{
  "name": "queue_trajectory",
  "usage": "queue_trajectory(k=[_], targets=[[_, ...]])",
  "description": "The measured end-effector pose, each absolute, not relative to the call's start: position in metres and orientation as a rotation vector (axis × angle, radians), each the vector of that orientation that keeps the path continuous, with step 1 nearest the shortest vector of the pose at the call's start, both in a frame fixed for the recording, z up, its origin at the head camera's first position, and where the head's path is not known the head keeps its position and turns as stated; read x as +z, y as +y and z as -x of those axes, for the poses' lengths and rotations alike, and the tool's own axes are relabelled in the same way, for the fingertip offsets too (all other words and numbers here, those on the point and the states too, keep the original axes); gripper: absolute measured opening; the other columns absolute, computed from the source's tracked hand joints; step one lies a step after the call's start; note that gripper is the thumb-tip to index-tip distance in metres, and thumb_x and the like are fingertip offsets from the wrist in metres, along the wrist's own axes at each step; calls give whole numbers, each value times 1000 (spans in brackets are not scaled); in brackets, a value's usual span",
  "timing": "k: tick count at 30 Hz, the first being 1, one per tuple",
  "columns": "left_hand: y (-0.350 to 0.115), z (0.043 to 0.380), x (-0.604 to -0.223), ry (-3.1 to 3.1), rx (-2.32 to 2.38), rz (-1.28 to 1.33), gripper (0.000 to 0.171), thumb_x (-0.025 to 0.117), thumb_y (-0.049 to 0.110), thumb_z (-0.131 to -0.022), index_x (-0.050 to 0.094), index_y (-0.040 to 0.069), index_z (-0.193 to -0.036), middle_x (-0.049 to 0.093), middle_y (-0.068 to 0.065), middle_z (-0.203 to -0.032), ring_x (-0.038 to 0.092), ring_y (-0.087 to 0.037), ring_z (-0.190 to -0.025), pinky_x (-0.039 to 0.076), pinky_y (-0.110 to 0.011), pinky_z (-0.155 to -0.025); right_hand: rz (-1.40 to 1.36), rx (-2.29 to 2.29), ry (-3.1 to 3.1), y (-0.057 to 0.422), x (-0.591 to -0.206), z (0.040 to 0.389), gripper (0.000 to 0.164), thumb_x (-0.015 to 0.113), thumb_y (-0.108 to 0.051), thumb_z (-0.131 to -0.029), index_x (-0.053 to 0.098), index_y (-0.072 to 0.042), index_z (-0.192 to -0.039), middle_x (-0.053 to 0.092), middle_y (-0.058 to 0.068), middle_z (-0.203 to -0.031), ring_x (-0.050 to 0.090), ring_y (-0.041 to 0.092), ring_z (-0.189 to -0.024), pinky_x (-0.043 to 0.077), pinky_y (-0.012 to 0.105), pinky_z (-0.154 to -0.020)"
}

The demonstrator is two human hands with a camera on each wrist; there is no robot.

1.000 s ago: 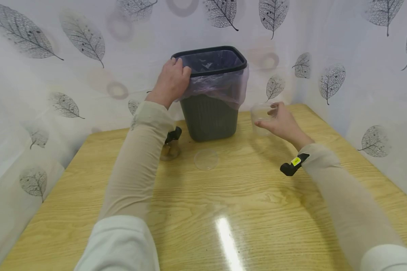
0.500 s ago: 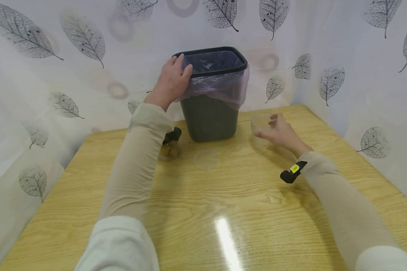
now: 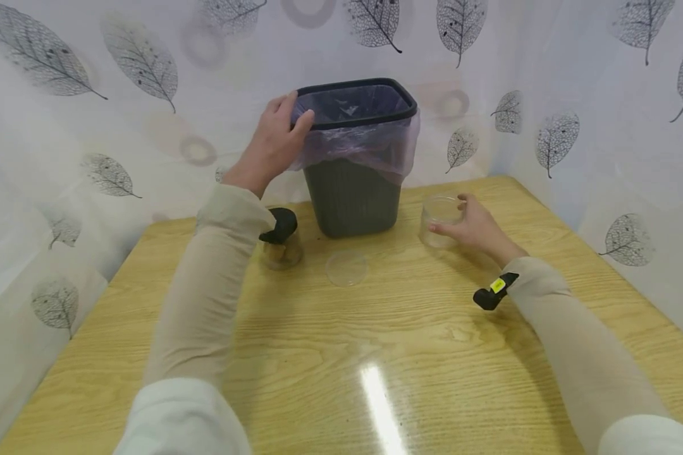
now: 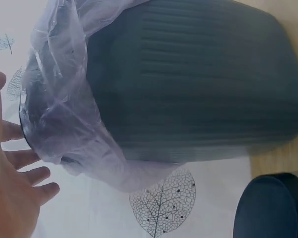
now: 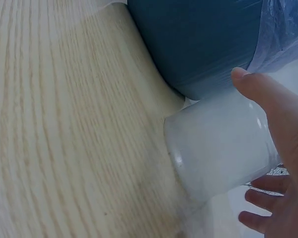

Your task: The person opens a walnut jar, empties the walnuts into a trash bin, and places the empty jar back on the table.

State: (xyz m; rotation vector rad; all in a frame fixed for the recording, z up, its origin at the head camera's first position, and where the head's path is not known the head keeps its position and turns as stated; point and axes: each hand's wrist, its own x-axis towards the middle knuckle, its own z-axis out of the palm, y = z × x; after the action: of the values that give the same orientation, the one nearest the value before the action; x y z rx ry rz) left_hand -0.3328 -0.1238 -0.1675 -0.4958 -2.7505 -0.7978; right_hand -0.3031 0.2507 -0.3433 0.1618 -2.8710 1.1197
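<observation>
While my left hand (image 3: 274,138) lies spread at the rim of the bin (image 3: 353,196), my right hand (image 3: 479,229) holds the jar (image 3: 437,213) between thumb and fingers.

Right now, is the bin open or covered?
Open. The head view shows no cover on the bin, just a dark rim and liner inside. Can't tell what's at the bottom.
</observation>
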Motion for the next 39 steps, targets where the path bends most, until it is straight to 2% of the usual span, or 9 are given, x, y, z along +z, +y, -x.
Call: queue_trajectory(k=[6, 14, 21, 29, 39], targets=[[-134, 324, -172, -2722, -771, 525, 70, 28, 51, -104, 13, 12, -160, 15, -11, -165, 12, -27, -154, 14, -41, -126, -218, 1055, -2736, 245, -336, 301, 102, 79, -48, -80, 29, 7, -149, 39, 34, -147, 36, 50, -135, 30, 62, -113], [-154, 310, -179, -2737, -792, 454, 72, 30, 50, -103, 11, 9, -160, 12, -12, -166, 9, -28, -154, 12, -43, -126, -381, 990, -2639, 225, -322, 298, 84, 77, -40, -82, 42, 6, -143, 45, 29, -145, 37, 46, -137, 27, 58, -116], [-170, 299, -190, -2749, -778, 478, 70, 32, 46, -105, 15, 5, -159, 15, -19, -164, 12, -34, -153, 13, -49, -125, -471, 1023, -2594, 205, -320, 295, 77, 78, -31, -81, 46, 6, -140, 48, 27, -143, 39, 43, -137, 27, 55, -116], [-185, 292, -213, -2750, -748, 490, 65, 37, 40, -104, 26, 0, -155, 25, -24, -159, 22, -39, -149, 18, -53, -123, -530, 1029, -2641, 179, -319, 288, 77, 76, -38, -84, 45, 3, -141, 49, 23, -144, 43, 39, -137, 32, 52, -115], [-195, 286, -240, -2771, -735, 534, 59, 40, 37, -104, 33, 5, -153, 29, -23, -157, 25, -40, -147, 21, -56, -121, -632, 1064, -2686, 141, -323, 279, 78, 74, -43, -86, 44, 0, -143, 48, 18, -146, 43, 35, -138, 33, 49, -116]])
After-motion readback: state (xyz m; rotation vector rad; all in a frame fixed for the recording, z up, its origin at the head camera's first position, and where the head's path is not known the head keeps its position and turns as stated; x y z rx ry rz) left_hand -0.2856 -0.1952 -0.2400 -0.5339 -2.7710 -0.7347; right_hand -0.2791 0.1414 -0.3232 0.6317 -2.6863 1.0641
